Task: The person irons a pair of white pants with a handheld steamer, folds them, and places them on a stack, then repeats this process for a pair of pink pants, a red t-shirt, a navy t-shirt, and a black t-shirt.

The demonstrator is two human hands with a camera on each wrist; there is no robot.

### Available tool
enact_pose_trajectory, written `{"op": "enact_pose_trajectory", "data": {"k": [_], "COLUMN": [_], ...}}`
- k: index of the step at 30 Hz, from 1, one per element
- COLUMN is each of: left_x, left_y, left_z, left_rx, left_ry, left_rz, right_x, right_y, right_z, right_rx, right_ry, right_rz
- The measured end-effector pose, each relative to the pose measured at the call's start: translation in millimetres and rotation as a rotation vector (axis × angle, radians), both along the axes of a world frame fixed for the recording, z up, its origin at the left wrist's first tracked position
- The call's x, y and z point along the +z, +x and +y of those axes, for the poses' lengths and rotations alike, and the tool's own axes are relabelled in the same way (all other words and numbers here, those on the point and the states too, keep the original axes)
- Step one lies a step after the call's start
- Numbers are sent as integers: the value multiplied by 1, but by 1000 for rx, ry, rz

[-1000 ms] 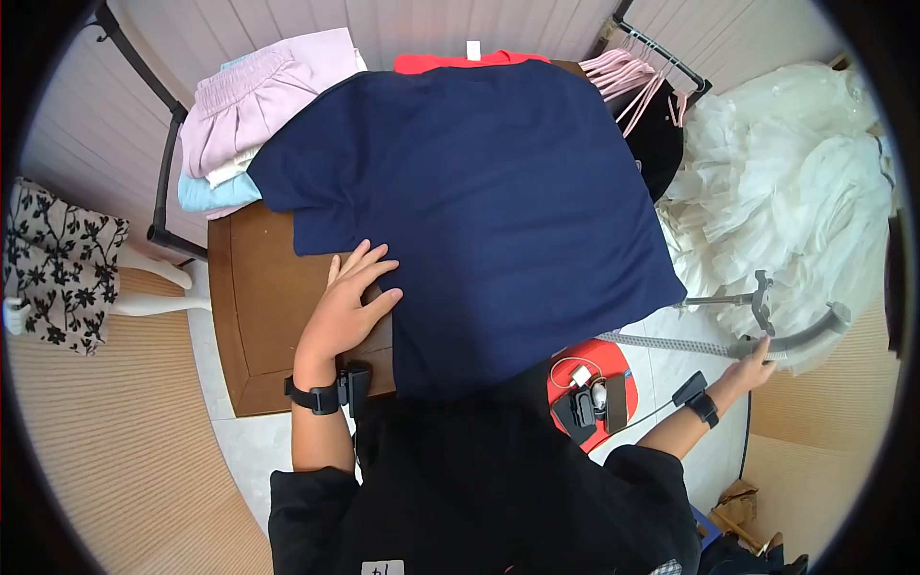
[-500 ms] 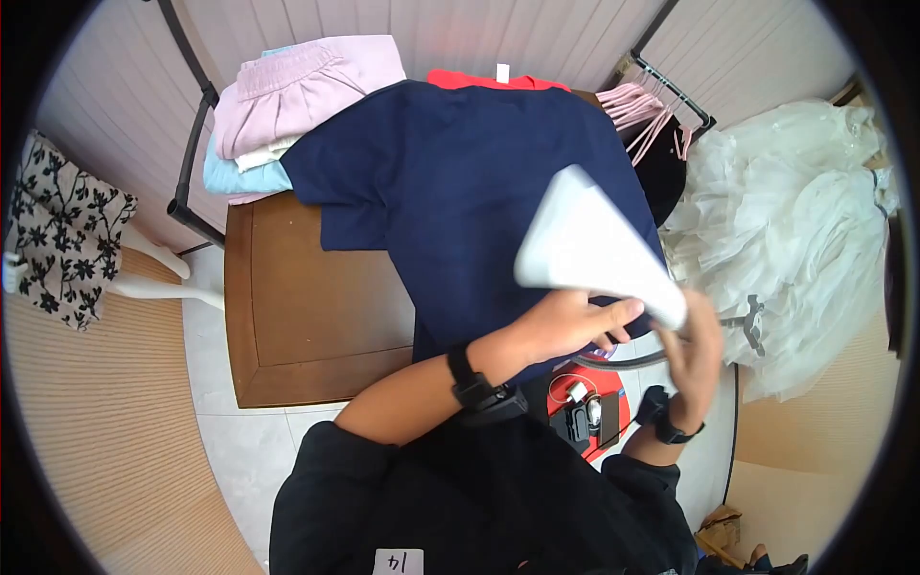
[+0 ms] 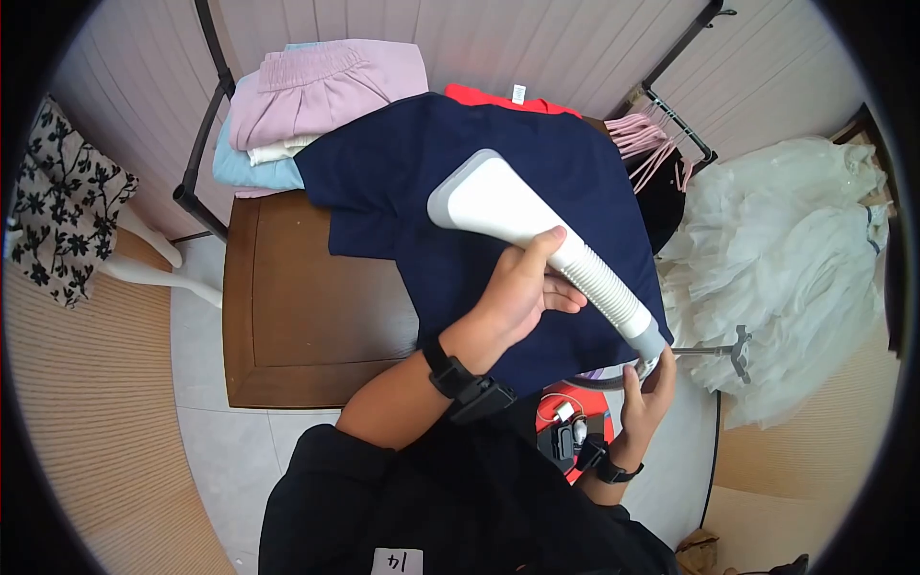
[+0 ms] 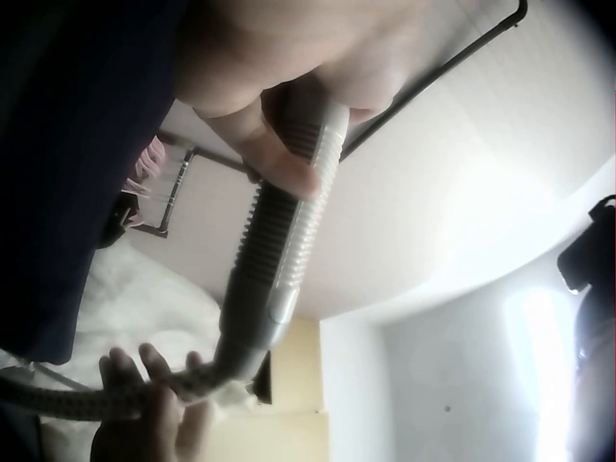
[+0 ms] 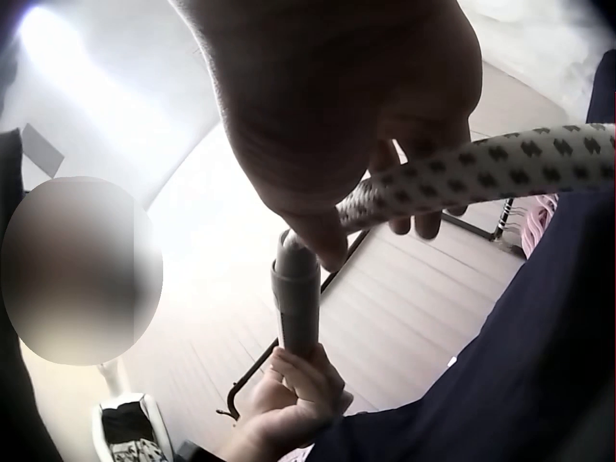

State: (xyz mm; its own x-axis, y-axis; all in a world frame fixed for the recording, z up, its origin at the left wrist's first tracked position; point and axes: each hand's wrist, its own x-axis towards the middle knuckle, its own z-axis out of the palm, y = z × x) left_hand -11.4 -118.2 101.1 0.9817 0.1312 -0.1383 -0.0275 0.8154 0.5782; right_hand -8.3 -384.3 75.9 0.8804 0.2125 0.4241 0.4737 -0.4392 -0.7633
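Observation:
My left hand [image 3: 508, 297] grips the ribbed handle of a white garment steamer [image 3: 484, 196], whose wide head points to the far left above the navy shirt [image 3: 589, 182]. At the handle's grey lower end, my right hand [image 3: 647, 404] holds the steamer's hose. In the right wrist view the fingers curl round this spotted hose [image 5: 510, 166], close to where it joins the handle. The shirt lies spread over the brown wooden table [image 3: 316, 297], one short sleeve toward the left and its lower edge overhanging near my body.
Folded clothes [image 3: 340, 72] are stacked at the table's back left, and a red garment [image 3: 460, 94] shows behind the shirt. Pink hangers [image 3: 644, 134] hang at the back right. White gowns [image 3: 767, 259] and a grey steamer holder [image 3: 740, 355] stand right of a red stool [image 3: 551, 407].
My left hand has left the shirt's left side and taken the steamer handle. My right hand has brought the steamer from the far right over the shirt and shifted to its hose end.

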Motion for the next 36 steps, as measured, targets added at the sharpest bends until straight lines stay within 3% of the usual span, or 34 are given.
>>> {"op": "enact_pose_trajectory", "data": {"k": [1, 3, 5, 7, 13, 15, 17, 23, 26, 32, 36], "left_x": [-1, -10, -17, -25, -35, -40, -49, -70, -75, -76, -80], "left_y": [1, 4, 3, 2, 1, -2, -11, -35, -40, -39, -40], "left_z": [3, 8, 0, -9, 18, 41, 71, 148, 156, 157, 158], "left_rx": [6, -114, -160, -192, -333, -472, -353, 138, 164, 180, 188], "left_ry": [-2, 48, 36, 2, 91, 503, 675, 486, 302, 302, 251], "left_rz": [-4, 37, 69, 89, 99, 124, 52, 293, 334, 332, 291], "right_x": [0, 3, 14, 37, 27, 26, 31, 34, 38, 52, 49], "right_y": [-2, -6, -6, -5, 0, 3, 9, 36, 44, 40, 35], "right_z": [-1, -2, 7, 30, 58, 61, 69, 110, 138, 165, 141], "right_rx": [6, 171, 187, 223, 218, 208, 182, 181, 183, 180, 234], "right_ry": [-2, 217, 219, -238, -260, -234, -175, -217, -235, -178, -192], "right_rz": [-4, 129, 121, 24, 99, 132, 240, 249, 327, 369, 392]}}
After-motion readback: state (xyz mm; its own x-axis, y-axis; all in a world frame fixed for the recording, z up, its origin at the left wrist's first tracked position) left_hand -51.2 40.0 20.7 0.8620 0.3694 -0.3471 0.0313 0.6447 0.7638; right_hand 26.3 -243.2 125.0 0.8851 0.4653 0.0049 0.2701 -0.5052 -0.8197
